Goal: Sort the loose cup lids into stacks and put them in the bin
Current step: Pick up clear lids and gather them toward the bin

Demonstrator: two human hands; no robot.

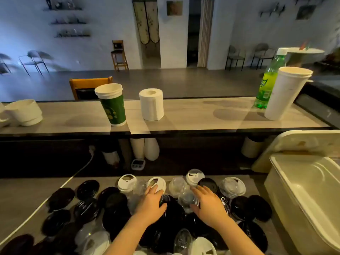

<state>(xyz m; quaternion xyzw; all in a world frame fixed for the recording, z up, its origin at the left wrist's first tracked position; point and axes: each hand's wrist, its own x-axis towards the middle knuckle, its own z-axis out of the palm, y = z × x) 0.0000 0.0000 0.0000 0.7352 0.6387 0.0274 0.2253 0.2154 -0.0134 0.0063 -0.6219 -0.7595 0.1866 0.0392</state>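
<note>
Several loose cup lids lie scattered over the lower counter: black lids (pixel 88 189), white lids (pixel 127 183) and clear lids (pixel 232 186). My left hand (pixel 151 204) rests on the pile in the middle, fingers spread, its fingertips at a white lid (pixel 156 183) and its thumb on a black lid (pixel 171 208). My right hand (pixel 208 203) lies flat beside it, fingers apart, touching a clear domed lid (pixel 187 200). Neither hand visibly holds a lid. The cream plastic bin (pixel 287 197) stands open and empty at the right.
On the raised shelf stand a green paper cup (pixel 113 107), a toilet roll (pixel 151 104), a green bottle (pixel 266 85), a tall white cup stack (pixel 285 94) and white bowls (pixel 24 112). The bin's lid (pixel 301 142) leans behind it. A white cable (pixel 36 208) crosses the counter at left.
</note>
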